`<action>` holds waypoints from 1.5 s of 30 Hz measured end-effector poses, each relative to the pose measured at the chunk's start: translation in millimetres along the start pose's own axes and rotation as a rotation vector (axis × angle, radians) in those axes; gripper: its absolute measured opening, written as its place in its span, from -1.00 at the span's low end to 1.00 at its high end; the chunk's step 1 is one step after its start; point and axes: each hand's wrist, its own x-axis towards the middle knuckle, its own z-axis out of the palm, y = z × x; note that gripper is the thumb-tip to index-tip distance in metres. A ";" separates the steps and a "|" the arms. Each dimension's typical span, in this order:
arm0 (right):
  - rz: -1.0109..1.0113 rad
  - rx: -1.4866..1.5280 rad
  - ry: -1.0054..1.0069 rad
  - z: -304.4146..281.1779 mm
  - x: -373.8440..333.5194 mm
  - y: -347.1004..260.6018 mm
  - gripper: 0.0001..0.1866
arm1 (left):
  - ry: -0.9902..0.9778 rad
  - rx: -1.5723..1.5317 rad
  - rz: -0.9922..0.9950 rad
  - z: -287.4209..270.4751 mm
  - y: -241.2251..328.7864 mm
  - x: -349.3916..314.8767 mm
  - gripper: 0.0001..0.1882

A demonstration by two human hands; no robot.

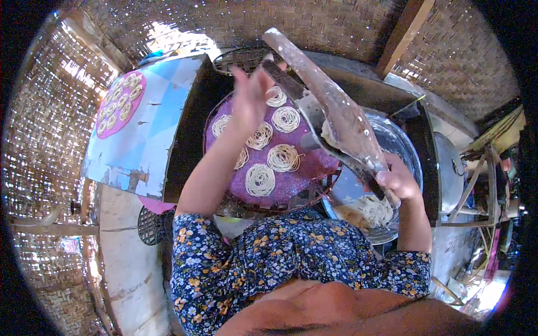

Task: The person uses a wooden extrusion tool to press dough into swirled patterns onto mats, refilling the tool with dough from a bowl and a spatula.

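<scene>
A wooden hand press (342,106) with two long, flour-smeared arms slants over the work area, with pale dough caught between the arms. My right hand (400,178) is closed around its near end. At the far end of the lower arm is my left hand (252,92), somewhat blurred, its thumb spread away from the fingers; part of the fingers is hidden behind the wood. Below lies a round tray (305,182) with a purple surface, holding several coiled noodle-like dough nests (260,180). Under my right hand a large metal basin (412,140) contains a lump of pale dough (372,211).
On the left, a blue-and-white covered table (159,120) carries a pink round sheet (134,101) with several more nests. A woven bamboo wall (314,22) with a wooden post (400,39) stands behind. A metal pot lid (448,168) is at the right.
</scene>
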 end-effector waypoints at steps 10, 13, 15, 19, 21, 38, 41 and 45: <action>0.074 0.004 -0.101 -20.1 3.7 19.5 -0.33 | 0.078 -0.591 0.222 40.0 -0.2 55.6 -0.19; 0.209 -0.113 -0.099 -33.9 16.9 34.2 -0.45 | 0.232 -0.652 0.145 26.3 -24.4 55.8 -0.24; 0.192 -0.158 -0.112 -37.1 28.4 41.1 -0.42 | 0.334 -0.616 0.159 17.4 -32.8 55.2 -0.29; 0.200 -0.224 -0.092 -26.1 25.8 35.2 -0.43 | 0.357 -0.600 0.188 11.3 -33.0 42.9 -0.31; 0.225 -0.245 -0.097 -21.7 13.7 29.7 -0.43 | 0.391 -0.595 0.167 21.9 -35.3 36.3 -0.31; 0.154 -0.330 -0.026 -19.6 -15.7 -12.7 -0.55 | 0.165 -0.613 0.259 52.5 2.6 32.0 -0.35; 0.096 -0.425 0.028 -24.9 -20.7 -17.7 -0.53 | 0.181 -0.610 0.276 55.9 -2.6 36.6 -0.36; 0.024 -0.452 0.078 -16.0 -11.2 -34.7 -0.52 | 0.116 -0.627 0.303 47.2 14.4 45.6 -0.36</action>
